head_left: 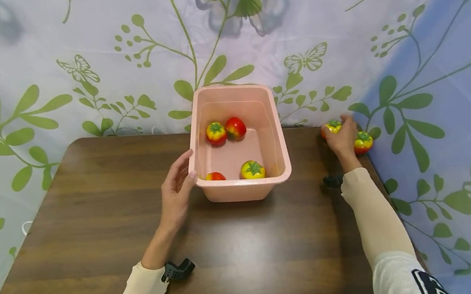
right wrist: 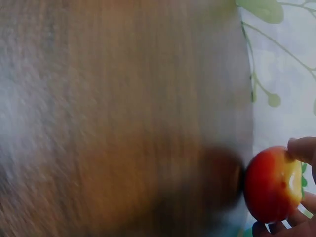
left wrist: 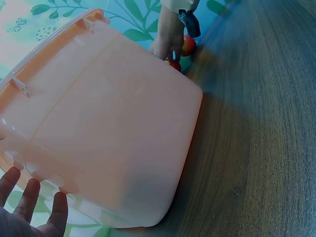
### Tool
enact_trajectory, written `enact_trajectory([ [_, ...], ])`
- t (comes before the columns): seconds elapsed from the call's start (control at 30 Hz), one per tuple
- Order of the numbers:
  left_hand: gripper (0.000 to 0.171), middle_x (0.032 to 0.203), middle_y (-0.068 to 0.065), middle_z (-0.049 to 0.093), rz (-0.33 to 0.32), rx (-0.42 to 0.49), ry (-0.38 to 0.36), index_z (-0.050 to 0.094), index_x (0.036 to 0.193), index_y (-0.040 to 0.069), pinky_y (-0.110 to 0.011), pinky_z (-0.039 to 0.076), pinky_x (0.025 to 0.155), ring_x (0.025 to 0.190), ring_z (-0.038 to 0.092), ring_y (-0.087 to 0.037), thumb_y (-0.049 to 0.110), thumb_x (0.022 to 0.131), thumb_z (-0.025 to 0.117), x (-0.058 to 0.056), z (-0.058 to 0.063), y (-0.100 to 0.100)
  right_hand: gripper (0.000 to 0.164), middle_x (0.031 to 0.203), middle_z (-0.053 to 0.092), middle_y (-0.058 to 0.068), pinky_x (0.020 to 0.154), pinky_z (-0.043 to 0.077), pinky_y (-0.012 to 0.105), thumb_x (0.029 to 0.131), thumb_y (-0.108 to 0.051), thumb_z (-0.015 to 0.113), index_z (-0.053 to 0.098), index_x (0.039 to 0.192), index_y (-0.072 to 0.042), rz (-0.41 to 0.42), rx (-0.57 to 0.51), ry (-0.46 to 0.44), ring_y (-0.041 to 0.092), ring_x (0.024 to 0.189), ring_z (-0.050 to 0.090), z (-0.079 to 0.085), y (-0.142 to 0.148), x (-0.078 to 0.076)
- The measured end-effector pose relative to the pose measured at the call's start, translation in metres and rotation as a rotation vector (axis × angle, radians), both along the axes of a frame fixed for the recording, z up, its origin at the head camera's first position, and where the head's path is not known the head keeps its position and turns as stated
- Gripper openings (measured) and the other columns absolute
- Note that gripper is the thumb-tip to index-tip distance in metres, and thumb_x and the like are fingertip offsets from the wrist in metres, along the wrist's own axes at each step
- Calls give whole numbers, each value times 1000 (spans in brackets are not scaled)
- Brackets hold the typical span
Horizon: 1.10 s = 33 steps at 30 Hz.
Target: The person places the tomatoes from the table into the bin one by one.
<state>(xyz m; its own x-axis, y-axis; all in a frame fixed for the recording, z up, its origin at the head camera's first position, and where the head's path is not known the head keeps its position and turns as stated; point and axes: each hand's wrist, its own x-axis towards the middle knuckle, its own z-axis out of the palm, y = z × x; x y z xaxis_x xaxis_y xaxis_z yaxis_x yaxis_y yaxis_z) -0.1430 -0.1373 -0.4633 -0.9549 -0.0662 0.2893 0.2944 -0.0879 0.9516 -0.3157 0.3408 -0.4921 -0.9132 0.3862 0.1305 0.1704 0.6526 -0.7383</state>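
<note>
A pink plastic bin (head_left: 247, 191) stands at the back middle of the wooden table. My left hand (head_left: 175, 187) holds its left rim near the front corner, thumb at the rim; in the left wrist view spread fingers (left wrist: 30, 200) touch the outer wall. Inside lie a yellow-topped toy tomato (head_left: 216, 133), a red one (head_left: 236, 128), and two more by the near wall, one partly hidden. At the back right corner my right hand (head_left: 342, 138) grips a red-and-yellow toy tomato (right wrist: 272, 185) between thumb and fingers. Another toy tomato (head_left: 363, 142) sits just right of that hand.
A patterned cloth (head_left: 122, 72) with green leaves and butterflies hangs behind the table (head_left: 230, 254) and along its right side. Dark wrist devices (head_left: 178, 270) are worn at both wrists. The bin stands close to the back cloth.
</note>
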Motion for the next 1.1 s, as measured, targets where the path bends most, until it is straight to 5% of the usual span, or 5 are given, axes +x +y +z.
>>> enact_trajectory([
  [0.6, 50, 160, -5, 57, 2, 2, 7, 56, 156, 17, -22, 50, 119, 141, 58, -24, 7, 107, 63, 0, 1, 2, 82, 159, 40, 29, 130, 32, 54, 96, -38, 76, 37, 159, -2, -42, -31, -11, 45, 147, 42, -7, 0, 5],
  [0.9, 50, 159, -2, 58, 6, -1, 6, 57, 156, 18, -21, 50, 117, 141, 58, -28, 8, 107, 62, 0, 1, 1, 82, 160, 42, 25, 130, 33, 53, 96, -42, 76, 39, 158, -3, -44, -69, 44, 42, 146, 43, 8, -4, 16],
  [1.1, 50, 160, -6, 57, 4, 8, 20, 56, 156, 16, -22, 51, 117, 141, 58, -29, 6, 107, 62, 0, 0, 3, 82, 163, 44, 16, 124, 42, 45, 96, -48, 78, 41, 160, -13, -32, -188, 74, 31, 142, 47, 28, -13, 40],
])
